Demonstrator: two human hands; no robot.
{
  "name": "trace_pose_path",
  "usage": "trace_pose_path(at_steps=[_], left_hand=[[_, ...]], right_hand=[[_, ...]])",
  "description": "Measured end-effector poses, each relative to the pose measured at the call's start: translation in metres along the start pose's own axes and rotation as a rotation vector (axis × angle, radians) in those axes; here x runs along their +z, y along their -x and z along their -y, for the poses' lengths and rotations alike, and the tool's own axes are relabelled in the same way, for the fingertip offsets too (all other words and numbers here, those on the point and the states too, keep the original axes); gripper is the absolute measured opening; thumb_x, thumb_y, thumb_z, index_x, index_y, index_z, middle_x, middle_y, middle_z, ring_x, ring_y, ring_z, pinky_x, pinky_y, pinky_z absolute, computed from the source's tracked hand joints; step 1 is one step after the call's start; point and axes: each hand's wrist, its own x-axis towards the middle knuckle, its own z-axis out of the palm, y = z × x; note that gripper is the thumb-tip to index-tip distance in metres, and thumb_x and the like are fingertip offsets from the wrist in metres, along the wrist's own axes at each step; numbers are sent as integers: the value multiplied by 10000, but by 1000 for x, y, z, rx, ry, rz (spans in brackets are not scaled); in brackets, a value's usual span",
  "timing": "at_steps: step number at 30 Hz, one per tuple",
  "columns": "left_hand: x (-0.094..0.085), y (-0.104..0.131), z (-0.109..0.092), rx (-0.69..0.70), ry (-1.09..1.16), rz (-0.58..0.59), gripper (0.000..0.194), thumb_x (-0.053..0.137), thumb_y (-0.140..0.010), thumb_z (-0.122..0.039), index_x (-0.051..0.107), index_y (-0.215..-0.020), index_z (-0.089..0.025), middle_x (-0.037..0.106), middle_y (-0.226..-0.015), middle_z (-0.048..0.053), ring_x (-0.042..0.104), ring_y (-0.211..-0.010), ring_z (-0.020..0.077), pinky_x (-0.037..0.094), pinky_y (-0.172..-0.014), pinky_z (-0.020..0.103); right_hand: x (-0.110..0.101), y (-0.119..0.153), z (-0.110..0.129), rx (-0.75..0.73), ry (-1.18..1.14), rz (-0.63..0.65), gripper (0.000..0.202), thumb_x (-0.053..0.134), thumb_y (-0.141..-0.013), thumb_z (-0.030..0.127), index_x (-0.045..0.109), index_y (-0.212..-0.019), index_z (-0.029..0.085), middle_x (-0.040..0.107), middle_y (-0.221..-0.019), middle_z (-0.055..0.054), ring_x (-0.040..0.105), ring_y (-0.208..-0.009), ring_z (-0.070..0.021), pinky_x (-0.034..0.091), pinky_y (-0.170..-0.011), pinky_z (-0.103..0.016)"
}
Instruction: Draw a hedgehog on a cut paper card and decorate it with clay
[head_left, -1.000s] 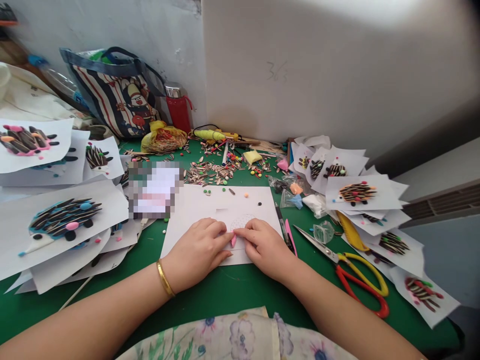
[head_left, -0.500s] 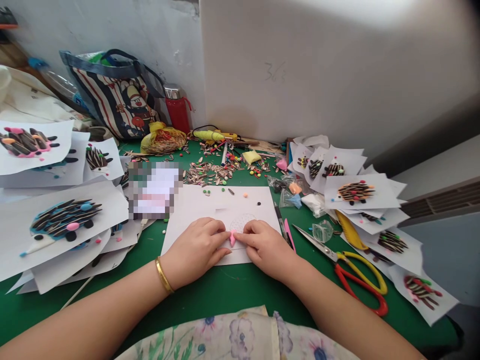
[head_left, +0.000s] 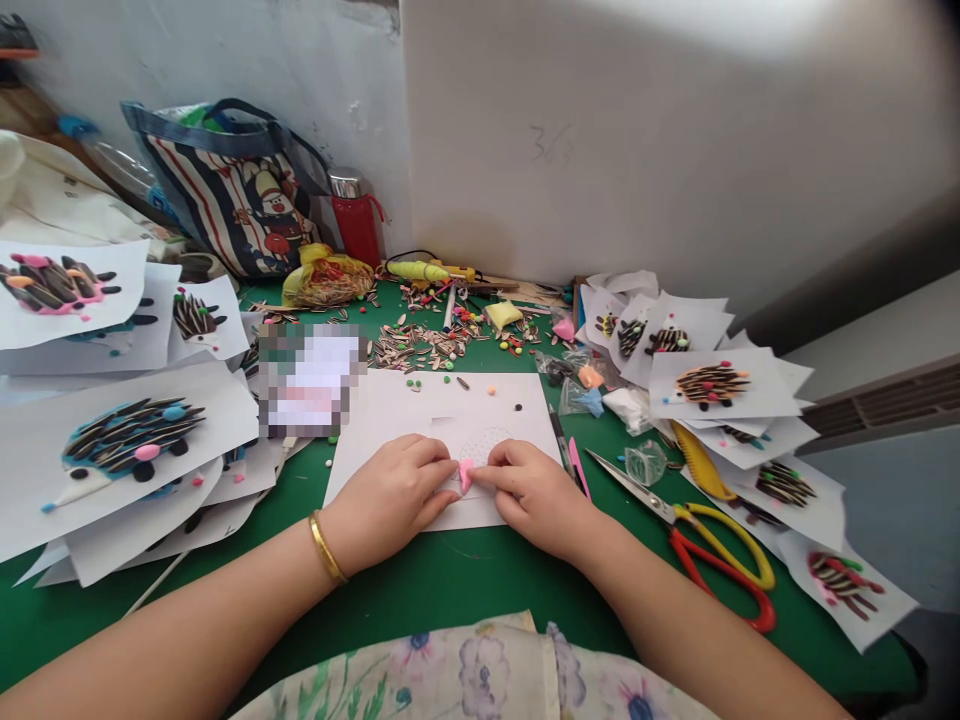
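A small piece of pink modelling clay lies on a white sheet of paper, over the lower left part of a drawn outline with pencil-like marks. My left hand, with a gold bangle at the wrist, closes on the clay from the left with thumb and index finger. From the right, my right hand presses it with the index fingertip, its other fingers curled under. Green clay balls, an orange ball, a black ball and a sunflower seed sit higher on the sheet.
Scissors, a black pen and a pink tool lie to the right. Papers with seed hedgehogs are stacked on both sides. Loose seeds, bagged clay and a blurred phone surround the sheet.
The pink clay looks a little more bent and squeezed at its lower end. Both hands have stayed in almost the same place.
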Motion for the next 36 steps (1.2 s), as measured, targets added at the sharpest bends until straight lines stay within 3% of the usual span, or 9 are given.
trace_pose_path(at_steps=[4,13,18,30,36], left_hand=[[1,2,0,3,-14,2,241,552,-951,-341,661,-1086,-172,627,-1058,100,576,-974,244,521,-881,432],[-1,0,-1,41,-2,-36,246,494,-981,-320,692,-1012,-178,652,-1016,98,592,-952,232,530,-856,414],[-1,1,-1,26,1,-49,218,512,-970,-308,677,-1038,-183,645,-1035,101,592,-961,234,532,-857,410],[-3,1,-8,5,-67,67,403,673,-862,-382,594,-1208,-191,591,-1157,104,551,-1055,286,506,-940,457],[-6,2,-6,23,-46,73,362,646,-887,-370,605,-1195,-185,601,-1150,102,555,-1055,270,514,-936,444]], right_hand=[[1,0,2,10,-10,-22,499,523,-814,25,670,-1249,218,595,-997,-78,557,-922,-209,498,-834,-364],[6,-6,11,54,89,7,466,544,-792,20,692,-1181,230,561,-964,-72,533,-918,-220,482,-827,-364],[4,-4,7,88,5,-38,498,517,-828,22,634,-1277,202,585,-983,-78,555,-937,-219,494,-846,-371],[3,-4,3,96,-30,-15,445,499,-835,32,667,-1217,184,602,-981,-80,558,-934,-220,495,-852,-390],[2,-3,2,74,-60,-27,450,485,-839,29,684,-1210,185,598,-972,-77,559,-926,-210,492,-854,-379]])
